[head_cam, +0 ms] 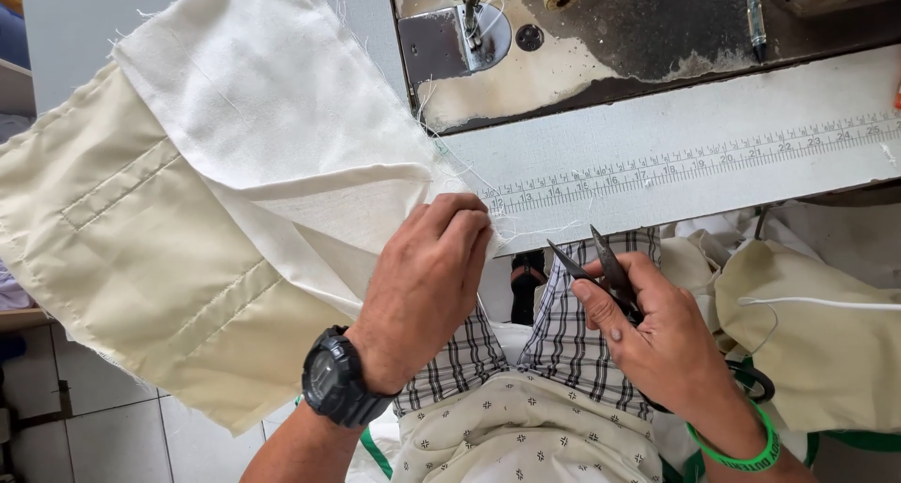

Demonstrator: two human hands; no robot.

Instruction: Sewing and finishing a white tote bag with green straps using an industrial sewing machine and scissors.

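Fabric [216, 192] left of snips [601, 272]

Sewing machine [526, 32] at table back; pen [754, 14]; fabric pile [817, 323] right; tiled floor [103, 436].

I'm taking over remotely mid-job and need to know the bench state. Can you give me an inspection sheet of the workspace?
Surface: grey sewing table with a measuring tape strip along its front edge.
Job's things: cream fabric piece, frayed edges; black thread snips.
Clutter: more cream fabric at right; a pen.
Grippers: left hand pinches the fabric edge; right hand holds the snips, blades open.
Cables: nothing seen.
Surroundings: sewing machine presser foot; tiled floor.
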